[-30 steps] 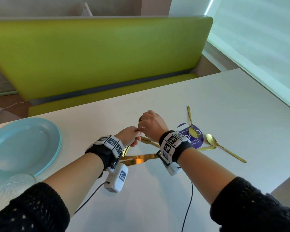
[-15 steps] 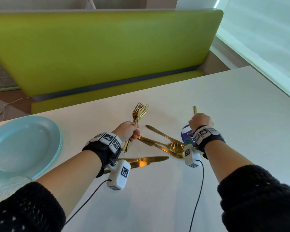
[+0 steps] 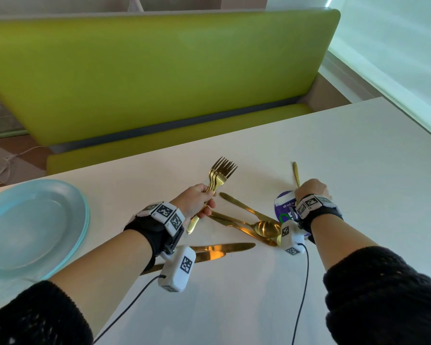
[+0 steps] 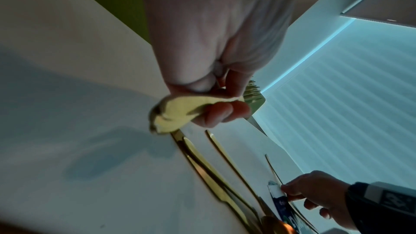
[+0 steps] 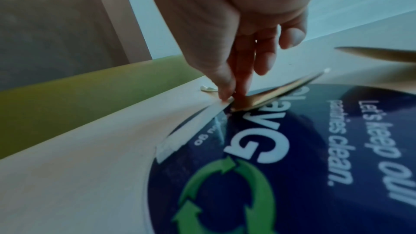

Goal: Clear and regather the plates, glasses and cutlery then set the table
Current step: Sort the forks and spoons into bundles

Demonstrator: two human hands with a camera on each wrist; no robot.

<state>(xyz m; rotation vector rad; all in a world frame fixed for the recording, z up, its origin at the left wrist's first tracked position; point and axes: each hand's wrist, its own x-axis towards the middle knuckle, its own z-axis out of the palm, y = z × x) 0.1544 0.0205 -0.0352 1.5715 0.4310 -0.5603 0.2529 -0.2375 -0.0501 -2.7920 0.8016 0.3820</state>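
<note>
Head view: the left hand (image 3: 197, 200) is clamped round a bundle of gold forks (image 3: 218, 176), tines fanned toward the far edge of the tabletop (image 3: 358, 170). Three spoons (image 3: 249, 221) and two knives (image 3: 222, 249) lie loose near the middle, and stacked blue plates (image 3: 35, 227) sit at the left edge. The right hand (image 3: 310, 189) reaches down onto a lone spoon (image 3: 295, 173) at the round sticker (image 3: 284, 207).

Left wrist view: fingers (image 4: 223, 113) wrap the fork handles tightly.

Right wrist view: thumb and fingertips (image 5: 225, 92) pinch together at the spoon's (image 5: 270, 98) thin neck. Whether it has left the surface, I cannot tell. Best to get a fingertip beneath the flat handle before lifting, so it does not skid.
</note>
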